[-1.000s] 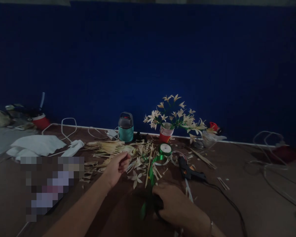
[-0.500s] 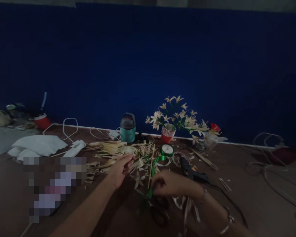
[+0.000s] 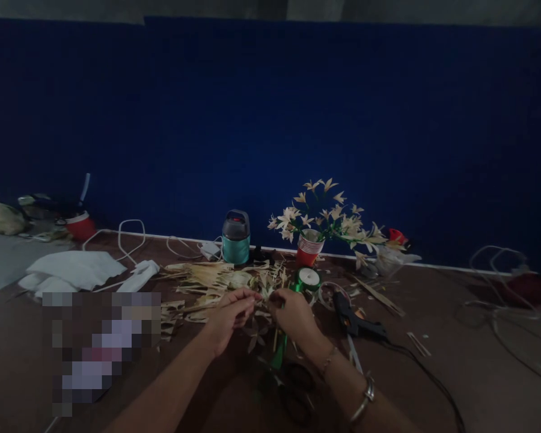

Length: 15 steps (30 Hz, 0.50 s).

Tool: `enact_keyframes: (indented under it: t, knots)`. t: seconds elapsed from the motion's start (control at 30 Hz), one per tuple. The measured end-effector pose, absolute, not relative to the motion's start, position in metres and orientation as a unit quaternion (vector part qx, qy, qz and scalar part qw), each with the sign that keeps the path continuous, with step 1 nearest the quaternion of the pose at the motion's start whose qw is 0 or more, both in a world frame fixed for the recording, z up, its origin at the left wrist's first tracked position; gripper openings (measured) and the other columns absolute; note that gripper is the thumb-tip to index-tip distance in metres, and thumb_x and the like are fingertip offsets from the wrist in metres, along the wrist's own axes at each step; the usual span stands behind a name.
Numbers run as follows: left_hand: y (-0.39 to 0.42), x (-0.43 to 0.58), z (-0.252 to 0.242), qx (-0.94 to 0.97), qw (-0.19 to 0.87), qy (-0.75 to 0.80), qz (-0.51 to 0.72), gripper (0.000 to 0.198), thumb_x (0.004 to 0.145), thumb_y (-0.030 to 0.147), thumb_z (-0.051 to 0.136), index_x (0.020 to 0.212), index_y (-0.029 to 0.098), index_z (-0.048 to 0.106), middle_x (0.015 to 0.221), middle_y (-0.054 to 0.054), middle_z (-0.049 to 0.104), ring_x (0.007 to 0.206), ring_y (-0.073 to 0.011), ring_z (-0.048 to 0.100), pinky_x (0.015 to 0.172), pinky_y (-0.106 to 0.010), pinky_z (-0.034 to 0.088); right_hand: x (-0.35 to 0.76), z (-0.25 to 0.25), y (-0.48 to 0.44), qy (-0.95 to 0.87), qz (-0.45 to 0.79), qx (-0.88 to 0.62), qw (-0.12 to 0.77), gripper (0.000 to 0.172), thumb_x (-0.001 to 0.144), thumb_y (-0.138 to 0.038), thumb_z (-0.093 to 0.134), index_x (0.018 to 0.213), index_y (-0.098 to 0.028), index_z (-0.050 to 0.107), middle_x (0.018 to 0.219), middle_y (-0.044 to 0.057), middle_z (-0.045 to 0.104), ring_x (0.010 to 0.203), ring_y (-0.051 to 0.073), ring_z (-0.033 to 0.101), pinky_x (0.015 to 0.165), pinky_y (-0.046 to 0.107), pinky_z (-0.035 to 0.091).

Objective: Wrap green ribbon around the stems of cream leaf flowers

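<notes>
Head camera view, dim light: two bare hands meet over a brown surface [image 3: 491, 385] strewn with pale, dried plant pieces. The left hand [image 3: 234, 313] and right hand [image 3: 295, 313] are close together, the fingers of each curled and the fingertips drawn in toward one another. A cream petal cluster [image 3: 267, 282] shows in the narrow gap, right at the fingertips; whether either hand is pinching it or it lies just behind them, I cannot tell. The right wrist wears a silvery bracelet [image 3: 364, 397].

Just beyond the right hand is a spool of green ribbon [image 3: 308, 278], and a green strip [image 3: 278, 355] lies below that hand. Nearer the person, under the hands, are dark-handled scissors [image 3: 295, 391]. To the right of the right hand rests a black glue gun [image 3: 358, 323], its cord trailing toward the person.

Past the left hand spread dried, straw-coloured strips [image 3: 202, 276], with a teal jar [image 3: 235, 246] standing behind them. Farther out beyond the right hand, stacked red and white cups [image 3: 310, 249] hold pale flowers [image 3: 349, 225] on green stems. Well left of the left hand lies white cloth [image 3: 76, 269].
</notes>
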<state>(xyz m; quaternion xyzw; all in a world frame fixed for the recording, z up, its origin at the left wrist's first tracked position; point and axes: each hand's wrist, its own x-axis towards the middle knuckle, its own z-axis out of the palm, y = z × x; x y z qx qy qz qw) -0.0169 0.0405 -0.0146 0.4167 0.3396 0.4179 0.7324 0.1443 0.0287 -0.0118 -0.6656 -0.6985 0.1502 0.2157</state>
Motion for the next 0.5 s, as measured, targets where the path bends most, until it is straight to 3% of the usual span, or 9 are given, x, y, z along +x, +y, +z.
enact_keyframes:
  t: [0.2,0.33,0.4,0.5]
  knots:
    - [0.033,-0.01,-0.018,0.464,0.716,0.34,0.394,0.02,0.074,0.031,0.059,0.08,0.012,0.063,0.046,0.008,0.033,0.041,-0.0031,0.021,0.039,-0.016,0.012,0.156,-0.004,0.02,-0.681,0.194,-0.66,0.251,0.01,0.067,-0.019,0.055,0.067,-0.019,0.065,0.067,0.002,0.066,0.065,0.017,0.059,0.058,0.023,0.038]
    - [0.026,-0.004,-0.014,0.444,0.712,0.352,0.416,0.021,0.07,0.034,0.062,0.08,0.016,0.062,0.05,0.007,0.04,0.043,-0.0042,0.033,0.042,-0.015,0.025,0.149,0.006,0.012,-0.59,0.35,-0.596,0.418,0.02,0.075,-0.029,0.05,0.078,-0.016,0.066,0.075,0.004,0.067,0.072,0.018,0.059,0.065,0.025,0.042]
    - [0.022,-0.001,-0.01,0.44,0.699,0.363,0.432,0.022,0.068,0.035,0.064,0.079,0.017,0.061,0.056,0.005,0.048,0.048,-0.0062,0.041,0.047,-0.017,0.033,0.143,0.007,0.008,-0.514,0.445,-0.541,0.496,0.021,0.071,-0.034,0.058,0.077,-0.016,0.067,0.074,0.005,0.066,0.074,0.019,0.058,0.067,0.027,0.043]
    - [0.018,0.004,-0.006,0.456,0.67,0.381,0.446,0.022,0.066,0.036,0.066,0.072,0.016,0.059,0.056,0.005,0.049,0.05,-0.0065,0.042,0.049,-0.017,0.034,0.136,0.004,0.005,-0.478,0.459,-0.499,0.56,0.013,0.062,-0.029,0.068,0.067,-0.017,0.069,0.071,0.003,0.063,0.073,0.018,0.056,0.068,0.028,0.042]
